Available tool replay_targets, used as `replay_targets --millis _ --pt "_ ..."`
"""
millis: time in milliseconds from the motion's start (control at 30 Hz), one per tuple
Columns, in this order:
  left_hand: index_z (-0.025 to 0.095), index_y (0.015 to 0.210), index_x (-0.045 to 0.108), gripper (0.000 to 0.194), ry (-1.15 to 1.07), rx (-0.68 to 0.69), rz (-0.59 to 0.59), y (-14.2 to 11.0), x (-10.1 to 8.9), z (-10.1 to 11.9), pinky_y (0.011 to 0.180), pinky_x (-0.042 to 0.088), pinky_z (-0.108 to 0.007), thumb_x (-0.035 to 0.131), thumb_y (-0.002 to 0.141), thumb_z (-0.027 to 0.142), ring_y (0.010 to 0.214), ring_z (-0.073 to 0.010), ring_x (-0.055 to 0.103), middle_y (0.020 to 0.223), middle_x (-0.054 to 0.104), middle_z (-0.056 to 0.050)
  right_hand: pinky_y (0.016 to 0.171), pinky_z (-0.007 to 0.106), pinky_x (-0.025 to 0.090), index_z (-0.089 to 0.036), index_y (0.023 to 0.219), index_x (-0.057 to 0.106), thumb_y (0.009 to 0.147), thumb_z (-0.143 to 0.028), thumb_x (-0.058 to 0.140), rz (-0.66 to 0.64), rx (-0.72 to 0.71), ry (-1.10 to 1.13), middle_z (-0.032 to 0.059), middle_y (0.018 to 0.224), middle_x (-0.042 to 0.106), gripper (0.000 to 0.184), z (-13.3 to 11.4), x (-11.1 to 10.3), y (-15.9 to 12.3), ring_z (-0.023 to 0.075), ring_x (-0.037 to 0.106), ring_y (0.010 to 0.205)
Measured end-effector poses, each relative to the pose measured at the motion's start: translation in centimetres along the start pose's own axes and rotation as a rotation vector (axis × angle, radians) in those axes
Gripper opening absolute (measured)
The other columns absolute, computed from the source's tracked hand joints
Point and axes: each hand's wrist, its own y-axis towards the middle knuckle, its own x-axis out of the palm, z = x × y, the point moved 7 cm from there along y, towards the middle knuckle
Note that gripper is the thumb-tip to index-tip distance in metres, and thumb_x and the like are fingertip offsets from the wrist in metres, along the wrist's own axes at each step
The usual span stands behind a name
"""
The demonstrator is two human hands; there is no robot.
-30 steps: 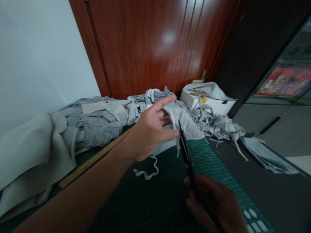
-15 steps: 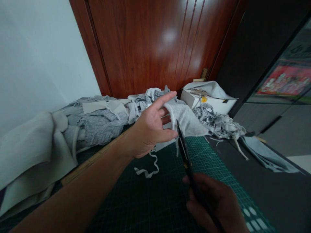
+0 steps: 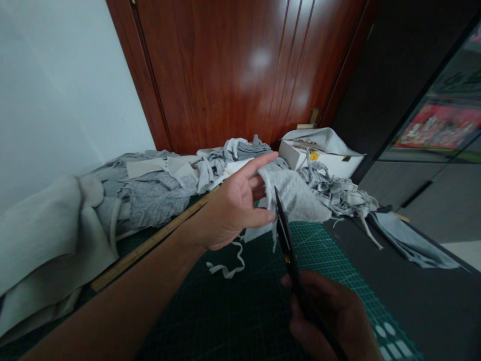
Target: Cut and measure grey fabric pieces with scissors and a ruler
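My left hand [image 3: 240,208] holds up a piece of light grey fabric [image 3: 298,193] by its near edge, thumb and fingers about it and the index finger stretched out. The cloth hangs away to the right. In my right hand [image 3: 330,311] is a pair of black scissors [image 3: 286,240], its handles wrapped by the fingers. The blade tips point up at the fabric's edge, just right of my left thumb; the blades look nearly closed. A narrow frayed strip dangles from the edge beside the blades. Below lies a curled white strip [image 3: 227,271] on the green cutting mat [image 3: 233,316].
Heaped grey fabric [image 3: 158,195] and large pale pieces [image 3: 41,225] line the left and back. A wooden ruler [image 3: 150,243] lies alongside. At the back right stand a white box [image 3: 323,160], tangled scraps [image 3: 343,193] and folded grey cloth [image 3: 413,240]. A brown door [image 3: 225,75] rises behind.
The held fabric has shifted slightly down and to the right, and its far corner hangs lower. My left hand has dropped a little; the scissors stay close to the same edge.
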Motion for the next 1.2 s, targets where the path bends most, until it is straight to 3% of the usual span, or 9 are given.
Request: replay_targets --millis 167,400,700,933,1200 --pt "0.027 0.153 0.053 0.092 0.004 0.014 -0.003 0.02 0.04 -0.02 0.093 0.061 -0.033 0.079 0.071 -0.005 0.117 -0.0270 0.071 0.125 0.072 -0.011 0.051 0.022 0.040 -0.023 0.104 0.079 0.074 -0.032 0.084 -0.003 0.009 -0.020 -0.0014 0.064 0.067 0.032 -0.46 0.10 0.17 0.0109 0.054 0.053" --pt "0.024 0.160 0.043 0.100 -0.007 0.071 -0.040 0.36 -0.10 -0.35 0.098 0.060 -0.035 0.080 0.070 -0.002 0.130 -0.0305 0.065 0.137 0.069 -0.013 0.047 0.020 0.033 -0.025 0.102 0.076 0.079 -0.031 0.081 0.042 0.004 -0.080 -0.0040 0.062 0.062 0.025 -0.22 -0.03 0.09 0.0088 0.048 0.050" --pt "0.023 0.160 0.043 0.100 0.008 0.092 -0.043 0.54 -0.13 -0.19 0.095 0.060 -0.032 0.078 0.070 -0.003 0.131 -0.0296 0.065 0.136 0.070 -0.012 0.047 0.019 0.030 -0.026 0.103 0.075 0.085 -0.036 0.078 0.023 -0.034 -0.115 -0.0056 0.059 0.058 0.020 0.25 0.07 0.09 0.0082 0.044 0.048" --pt "0.024 0.161 0.044 0.100 0.005 0.088 -0.044 0.47 -0.07 -0.08 0.094 0.060 -0.031 0.078 0.071 -0.003 0.129 -0.0289 0.066 0.134 0.072 -0.011 0.045 0.020 0.033 -0.025 0.105 0.076 0.088 -0.037 0.077 -0.011 -0.093 -0.219 -0.0044 0.059 0.059 0.022 -0.07 -0.22 0.23 0.0097 0.047 0.047" --pt "0.022 0.161 0.044 0.099 -0.021 0.087 -0.048 0.36 0.14 0.14 0.098 0.058 -0.032 0.079 0.071 -0.003 0.130 -0.0283 0.066 0.135 0.071 -0.011 0.045 0.018 0.037 -0.025 0.106 0.078 0.078 -0.035 0.081 0.029 -0.029 -0.153 -0.0040 0.061 0.063 0.029 -0.47 -0.16 -0.08 0.0089 0.051 0.047"
